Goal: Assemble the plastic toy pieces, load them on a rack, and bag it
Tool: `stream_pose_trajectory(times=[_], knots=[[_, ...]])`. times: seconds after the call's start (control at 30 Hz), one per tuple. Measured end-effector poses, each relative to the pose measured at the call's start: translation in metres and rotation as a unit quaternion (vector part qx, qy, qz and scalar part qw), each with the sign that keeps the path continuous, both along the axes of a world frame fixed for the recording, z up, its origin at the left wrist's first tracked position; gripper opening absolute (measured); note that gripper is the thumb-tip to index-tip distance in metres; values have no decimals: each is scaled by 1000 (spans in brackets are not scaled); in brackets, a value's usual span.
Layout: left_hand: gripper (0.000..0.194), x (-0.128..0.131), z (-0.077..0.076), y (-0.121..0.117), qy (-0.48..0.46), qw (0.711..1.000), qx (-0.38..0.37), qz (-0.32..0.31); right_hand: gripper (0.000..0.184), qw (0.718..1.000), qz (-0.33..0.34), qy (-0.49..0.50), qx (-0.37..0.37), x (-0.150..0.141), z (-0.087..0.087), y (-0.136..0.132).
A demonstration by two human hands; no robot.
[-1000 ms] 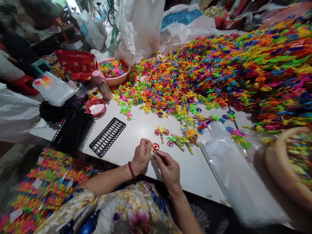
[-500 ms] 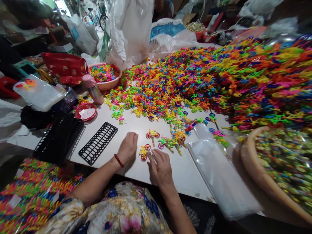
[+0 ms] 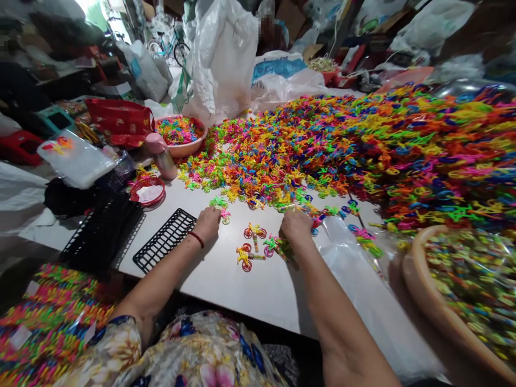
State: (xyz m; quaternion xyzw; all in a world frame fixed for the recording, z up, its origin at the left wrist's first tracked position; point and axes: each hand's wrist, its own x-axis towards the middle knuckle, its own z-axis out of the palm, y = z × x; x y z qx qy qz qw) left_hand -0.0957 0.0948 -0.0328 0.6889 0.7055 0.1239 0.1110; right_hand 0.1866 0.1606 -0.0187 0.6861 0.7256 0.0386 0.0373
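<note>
The heap of coloured plastic toys [image 3: 322, 140] banks along the far side of the white table [image 3: 237, 295], limiting reach forward. On the right, clear plastic bags [image 3: 374, 301] and a tan tub [image 3: 413, 269] crowd the working space; on the left, a black slotted rack [image 3: 161, 239] lies just beside the left wrist. Between the forearms, white surface runs back to the near edge, giving the hands room toward the body.

The right hand [image 3: 297, 228] sits low at the front of the heap, knuckles up; its own back hides the fingertips, so their spread and any grip cannot be told. Its forearm stretches long and diagonal. The left hand [image 3: 207, 226] has its fingers bent and drawn close together, tips at a green-and-pink toy bicycle [image 3: 220, 203]; whether they pinch it is unclear. That forearm slants inward, palm down. Between the hands, nearer the right, lie two yellow bicycles with red wheels [image 3: 243, 255].
</note>
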Motion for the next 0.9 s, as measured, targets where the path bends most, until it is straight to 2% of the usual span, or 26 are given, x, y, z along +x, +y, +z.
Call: stream_pose_trajectory(times=[0.07,0.2,0.3,0.37,0.47,0.53,0.57,0.6,0.63,0.7,0.73,0.77,0.8,0.83,0.9], knots=[[24,4,1,-7,-9,1000,8,21,25,1000,8,-8,-6,-3,-4,6],[24,12,8,-13,-57,991,25,115,28,999,29,-28,0,-4,-9,7],[26,24,12,-10,-121,981,7,152,27,999,34,-30,-4,-4,-8,5],[20,32,12,-6,-175,970,-1,169,29,1000,27,-10,3,-5,-4,4],[14,37,8,-2,-225,958,-4,178,31,995,2,94,30,-7,9,-2],[13,37,5,-3,-256,949,-7,186,25,971,-24,233,43,-8,16,-11],[14,36,4,-6,-306,932,-9,193,22,943,-37,328,37,-10,19,-19],[16,34,5,-9,-381,903,-13,199,19,900,-50,432,20,-12,21,-28],[21,32,6,-14,-476,855,-22,202,22,842,-62,536,-5,-16,21,-40],[28,28,12,-25,-667,719,-61,184,35,698,-76,707,-84,-26,20,-67],[28,26,16,-32,-734,652,-90,165,41,629,-82,763,-125,-32,19,-81],[28,23,20,-38,-780,597,-119,147,43,573,-91,798,-163,-38,17,-95],[28,21,25,-45,-809,554,-145,130,43,529,-102,821,-190,-44,16,-109],[29,20,29,-51,-827,525,-167,115,41,497,-112,834,-210,-50,15,-121],[32,19,35,-62,-838,501,-192,99,40,462,-136,848,-221,-60,14,-140]])
